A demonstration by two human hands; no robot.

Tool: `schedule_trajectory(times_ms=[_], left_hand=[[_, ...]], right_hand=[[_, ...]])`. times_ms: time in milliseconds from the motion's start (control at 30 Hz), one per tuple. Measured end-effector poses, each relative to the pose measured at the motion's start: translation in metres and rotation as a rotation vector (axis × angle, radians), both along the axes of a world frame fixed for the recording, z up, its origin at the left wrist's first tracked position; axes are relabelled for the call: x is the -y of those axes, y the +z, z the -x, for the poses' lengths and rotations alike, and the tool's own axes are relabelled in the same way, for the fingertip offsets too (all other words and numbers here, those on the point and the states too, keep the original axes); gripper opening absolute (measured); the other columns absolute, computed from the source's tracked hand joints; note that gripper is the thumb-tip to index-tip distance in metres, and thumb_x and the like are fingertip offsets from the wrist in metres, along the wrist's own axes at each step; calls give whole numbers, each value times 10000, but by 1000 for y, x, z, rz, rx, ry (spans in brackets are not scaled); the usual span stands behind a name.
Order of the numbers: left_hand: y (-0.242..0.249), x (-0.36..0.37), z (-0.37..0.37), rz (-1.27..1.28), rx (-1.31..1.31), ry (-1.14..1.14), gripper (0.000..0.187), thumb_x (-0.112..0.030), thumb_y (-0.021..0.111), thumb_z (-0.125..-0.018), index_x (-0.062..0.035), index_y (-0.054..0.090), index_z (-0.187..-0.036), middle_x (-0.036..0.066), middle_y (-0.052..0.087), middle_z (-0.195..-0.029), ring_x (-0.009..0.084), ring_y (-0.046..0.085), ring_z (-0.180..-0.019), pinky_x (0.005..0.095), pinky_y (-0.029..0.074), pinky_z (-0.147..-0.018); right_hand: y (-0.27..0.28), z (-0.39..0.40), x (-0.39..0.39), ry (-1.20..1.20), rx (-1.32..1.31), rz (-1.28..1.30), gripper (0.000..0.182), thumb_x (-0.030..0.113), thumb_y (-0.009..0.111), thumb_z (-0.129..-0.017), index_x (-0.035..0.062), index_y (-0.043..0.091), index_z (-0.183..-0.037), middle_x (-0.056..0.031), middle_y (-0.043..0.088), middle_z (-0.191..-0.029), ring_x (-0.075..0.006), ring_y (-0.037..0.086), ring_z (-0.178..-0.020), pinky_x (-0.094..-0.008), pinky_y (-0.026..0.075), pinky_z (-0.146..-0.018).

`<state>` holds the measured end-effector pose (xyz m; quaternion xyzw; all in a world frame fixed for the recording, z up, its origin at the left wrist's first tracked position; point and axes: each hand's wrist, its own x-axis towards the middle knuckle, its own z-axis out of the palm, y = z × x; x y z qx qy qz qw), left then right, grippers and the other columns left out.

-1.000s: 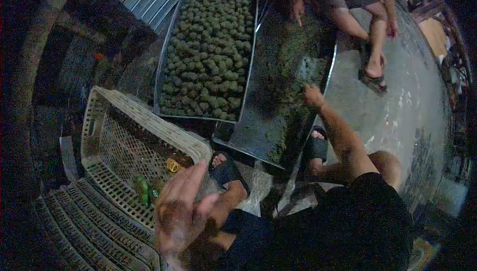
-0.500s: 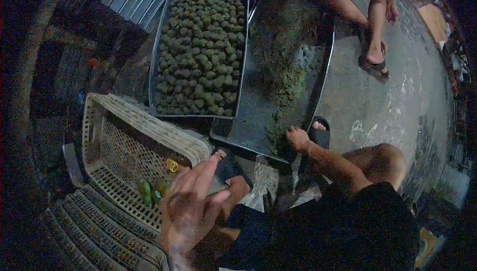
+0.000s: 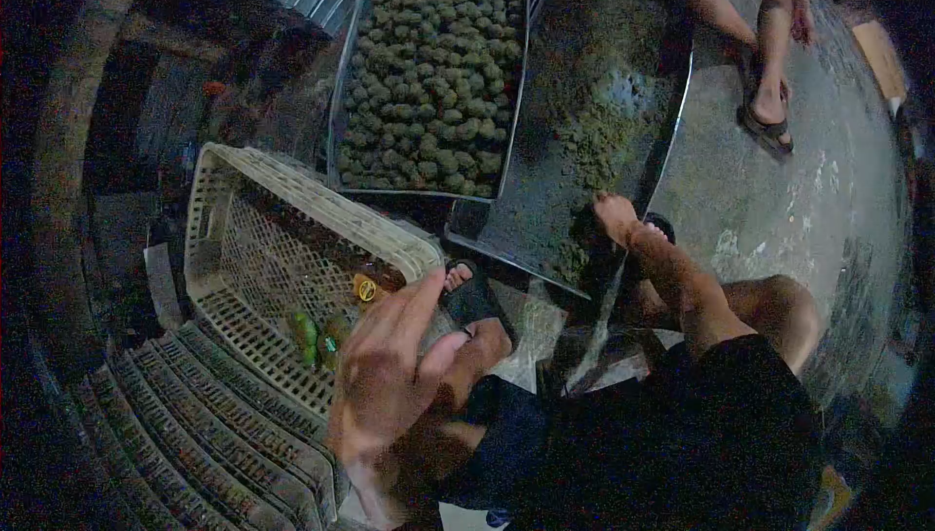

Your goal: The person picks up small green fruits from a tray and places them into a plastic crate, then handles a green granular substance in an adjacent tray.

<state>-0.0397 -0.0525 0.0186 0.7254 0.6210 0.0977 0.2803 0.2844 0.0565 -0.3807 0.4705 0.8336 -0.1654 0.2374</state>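
My left hand [image 3: 394, 360] is raised close to the camera, in front of the crate, with its fingers stretched out and nothing seen in it. My right hand [image 3: 616, 217] is at the near right side of a dark metal tray [image 3: 516, 229], its fingers curled over the loose, damp, greenish-brown material [image 3: 594, 146] in it. Whether it grips some of that material is hidden. Left of this tray, a second metal tray [image 3: 419, 192] holds many rough, round, greenish-brown balls [image 3: 429, 93].
A pale plastic crate [image 3: 292, 180] stands at the left, with green bottle-like items [image 3: 306, 336] and a yellow label [image 3: 365, 288] in it. Stacked dark slatted crates [image 3: 195, 424] lie below. Another person's leg [image 3: 772, 54] is beyond the tray, on the concrete floor [image 3: 750, 200].
The view has shifted, so the trays and crate appear farther right and higher. My right hand has moved slightly away from me along the tray. My left hand stays raised and open.
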Motion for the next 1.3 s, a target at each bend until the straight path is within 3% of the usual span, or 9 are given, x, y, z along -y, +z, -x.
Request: schedule_trajectory(times_ms=[100,167,300,400,600,867,1100,1233,1300], left_hand=[[6,-3,-3,-28,12,35,504,-173,632,-816,8,466,-1255,176,575,-1159,343,560,-1037,398,444,-892],[5,-1,-4,6,102,72,479,-184,619,-835,-6,477,-1256,174,581,-1143,344,561,-1030,408,445,-884],[1,1,-4,12,48,57,468,-202,616,-841,-9,489,-1248,179,587,-1126,353,572,-1003,408,454,-863],[0,0,-10,-7,50,81,456,-213,610,-847,-6,497,-1238,185,587,-1127,363,575,-995,410,459,-851],[-8,-2,-9,-140,113,89,445,-260,579,-867,-15,502,-1230,199,572,-1155,369,558,-1040,423,455,-870],[-16,7,-1,-190,130,118,469,-319,570,-863,-57,514,-1248,169,562,-1212,344,541,-1102,400,442,-930],[-22,10,-1,-225,153,109,374,-298,571,-832,-45,565,-1107,170,609,-1033,345,583,-994,438,479,-847],[-28,13,1,-240,168,159,326,-291,610,-801,-43,590,-1011,177,624,-922,356,600,-925,456,482,-804],[-74,-5,-5,-336,232,173,331,-274,634,-775,-30,592,-994,192,623,-924,383,595,-922,470,483,-795]], right_hand=[[24,-14,-24,-274,-122,55,200,155,607,-809,66,627,-987,-95,651,-797,-264,636,-740,-337,534,-652],[47,-23,-27,-1315,-1174,851,253,268,622,-846,76,614,-1011,-53,644,-841,-194,622,-682,-326,541,-637],[92,-15,-7,-1478,-1137,804,362,350,648,-838,20,575,-969,-82,615,-913,-161,568,-570,-275,531,-538],[62,-3,22,-1191,-1081,449,344,368,623,-851,55,582,-713,-33,548,-593,-147,504,-499,-299,404,-453],[85,22,53,-632,-848,-115,367,349,544,-898,26,619,-742,-42,556,-584,-166,501,-528,-324,387,-501],[162,10,54,-978,-975,421,382,378,524,-901,10,612,-850,-79,608,-701,-160,558,-596,-314,403,-509],[178,21,64,-1008,-1090,471,380,373,556,-873,15,652,-959,-78,636,-737,-180,578,-629,-313,423,-535],[60,-24,18,-976,-1021,461,359,208,538,-905,35,553,-1220,-70,658,-890,-209,611,-769,-326,505,-710],[67,-18,19,-901,-974,262,429,353,521,-907,25,578,-1177,-46,633,-848,-156,549,-688,-297,453,-623]])
